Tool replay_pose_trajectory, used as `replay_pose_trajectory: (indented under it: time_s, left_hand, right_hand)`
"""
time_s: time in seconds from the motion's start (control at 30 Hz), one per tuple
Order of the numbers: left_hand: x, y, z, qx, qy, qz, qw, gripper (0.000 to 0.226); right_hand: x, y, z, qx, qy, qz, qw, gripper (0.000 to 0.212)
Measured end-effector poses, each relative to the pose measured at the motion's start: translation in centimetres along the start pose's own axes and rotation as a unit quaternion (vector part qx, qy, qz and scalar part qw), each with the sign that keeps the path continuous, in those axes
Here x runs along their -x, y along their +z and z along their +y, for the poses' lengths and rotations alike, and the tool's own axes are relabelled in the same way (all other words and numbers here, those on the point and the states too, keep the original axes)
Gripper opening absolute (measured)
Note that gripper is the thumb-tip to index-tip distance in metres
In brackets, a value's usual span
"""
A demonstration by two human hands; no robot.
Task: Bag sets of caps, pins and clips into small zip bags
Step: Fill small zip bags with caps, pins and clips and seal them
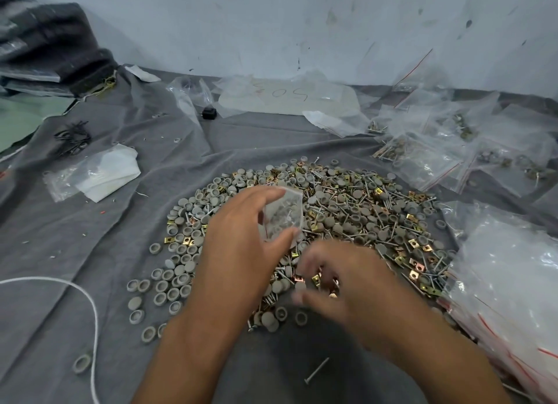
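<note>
Hands are seen low over a spread heap of parts on a grey cloth: grey round caps, thin metal pins and brass-coloured square clips. The left hand is raised above the heap, its forearm reaching in from the lower edge, and a small clear zip bag already holding some parts is pinched between its thumb and fingers. The right hand is blurred, palm down with fingers curled toward the parts; whether anything is gripped cannot be told. Filled zip bags are piled far right, and a stack of empty bags lies near right.
</note>
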State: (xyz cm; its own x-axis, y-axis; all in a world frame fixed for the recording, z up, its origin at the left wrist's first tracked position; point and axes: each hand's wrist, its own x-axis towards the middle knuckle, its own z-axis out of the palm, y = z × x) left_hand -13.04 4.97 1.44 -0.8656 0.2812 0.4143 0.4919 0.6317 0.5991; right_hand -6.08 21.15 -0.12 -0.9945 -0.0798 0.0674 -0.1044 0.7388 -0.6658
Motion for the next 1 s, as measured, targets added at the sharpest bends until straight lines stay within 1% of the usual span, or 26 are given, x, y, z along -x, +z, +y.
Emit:
replay_pose_trajectory:
  time_s: [0.03, 0.07, 0.1, 0.17, 0.23, 0.3, 0.33, 0.37, 0.43, 0.47, 0.5, 0.57, 0.63, 0.7, 0.73, 0.77, 0.8, 0.83, 0.87, 0.9, 0.93, 0.97, 1.0]
  left_hand:
    - [0.0, -0.1, -0.1, -0.005, -0.004, 0.007, 1.000, 0.053]
    - [-0.1, -0.1, -0.1, -0.007, -0.005, 0.009, 1.000, 0.053]
    - [-0.1, -0.1, -0.1, -0.008, -0.005, 0.008, 1.000, 0.053]
    - [-0.1, 0.0, 0.0, -0.013, -0.005, 0.001, 1.000, 0.053]
    - [0.0, 0.1, 0.0, -0.016, -0.001, -0.005, 1.000, 0.054]
    - [0.0, 0.2, -0.1, -0.017, 0.007, -0.010, 1.000, 0.054]
    - [0.0, 0.3, -0.1, -0.017, 0.012, -0.013, 1.000, 0.055]
    - [0.0, 0.3, -0.2, -0.018, 0.017, -0.016, 1.000, 0.056]
    - [0.0, 0.4, -0.1, -0.019, 0.024, -0.023, 0.999, 0.057]
    - [0.1, 0.5, 0.0, -0.018, 0.026, -0.026, 0.999, 0.057]
    - [0.1, 0.5, 0.1, -0.015, 0.029, -0.030, 0.999, 0.056]
    - [0.1, 0.7, 0.4, -0.006, 0.043, -0.036, 0.998, 0.052]
    - [0.2, 0.7, 0.5, -0.002, 0.049, -0.036, 0.998, 0.048]
    - [0.1, 0.5, 0.3, -0.006, 0.039, -0.033, 0.999, 0.051]
    - [0.1, 0.3, 0.2, -0.009, 0.036, -0.028, 0.999, 0.053]
    - [0.0, 0.3, 0.1, -0.010, 0.034, -0.022, 0.999, 0.054]
    - [0.0, 0.3, 0.0, -0.011, 0.031, -0.020, 0.999, 0.054]
    - [0.0, 0.3, 0.0, -0.012, 0.025, -0.019, 0.999, 0.055]
    - [0.0, 0.3, -0.1, -0.012, 0.020, -0.019, 1.000, 0.055]
    - [0.0, 0.3, -0.1, -0.012, 0.019, -0.020, 1.000, 0.056]
    - [0.0, 0.4, 0.0, -0.014, 0.021, -0.021, 0.999, 0.057]
    - [0.1, 0.5, 0.0, -0.017, 0.023, -0.022, 0.999, 0.058]
    - [0.1, 0.5, 0.1, -0.018, 0.024, -0.023, 0.999, 0.059]
  right_hand:
    - [0.2, 0.6, 0.1, 0.056, 0.020, -0.081, 0.995, 0.027]
    - [0.2, 1.2, 0.2, 0.119, 0.021, -0.130, 0.984, 0.029]
    - [0.2, 1.8, 0.1, 0.171, 0.012, -0.151, 0.974, 0.030]
    - [-0.1, 2.4, -0.3, 0.216, -0.004, -0.139, 0.966, 0.025]
    - [-0.1, 2.5, 0.0, 0.173, -0.009, -0.112, 0.979, 0.016]
    - [0.1, 1.7, 0.4, 0.070, 0.003, -0.059, 0.996, 0.012]
    - [0.1, 1.1, 0.4, 0.029, -0.004, -0.007, 1.000, 0.012]
    - [0.0, 0.6, 0.5, 0.002, -0.027, 0.068, 0.997, 0.011]
    - [-0.4, -0.4, 0.1, -0.023, -0.087, 0.220, 0.971, 0.014]
    - [-0.6, -0.7, -0.2, -0.023, -0.107, 0.270, 0.956, 0.015]
    - [-0.9, -0.7, -0.3, -0.015, -0.121, 0.299, 0.946, 0.014]
    - [-1.5, -0.3, -0.6, 0.017, -0.132, 0.306, 0.943, 0.010]
    - [-1.8, 0.1, -0.6, 0.027, -0.124, 0.293, 0.948, 0.009]
    - [-1.5, 0.1, -0.6, 0.001, -0.116, 0.288, 0.951, 0.008]
    - [-1.3, 0.1, -0.5, -0.009, -0.108, 0.273, 0.956, 0.006]
    - [-0.9, 0.2, -0.3, -0.010, -0.092, 0.240, 0.966, 0.007]
    - [-0.6, 0.5, -0.1, -0.004, -0.068, 0.184, 0.981, 0.008]
    - [-0.4, 0.9, 0.2, 0.009, -0.042, 0.109, 0.993, 0.011]
    - [-0.2, 1.6, 0.3, 0.032, -0.022, 0.026, 0.999, 0.014]
    - [-0.1, 2.3, 0.4, 0.063, -0.013, -0.046, 0.997, 0.018]
    - [-0.1, 3.0, 0.4, 0.091, -0.016, -0.097, 0.991, 0.024]
    - [0.0, 3.5, 0.3, 0.108, -0.027, -0.126, 0.986, 0.029]
    - [0.0, 3.8, 0.1, 0.116, -0.038, -0.135, 0.983, 0.033]
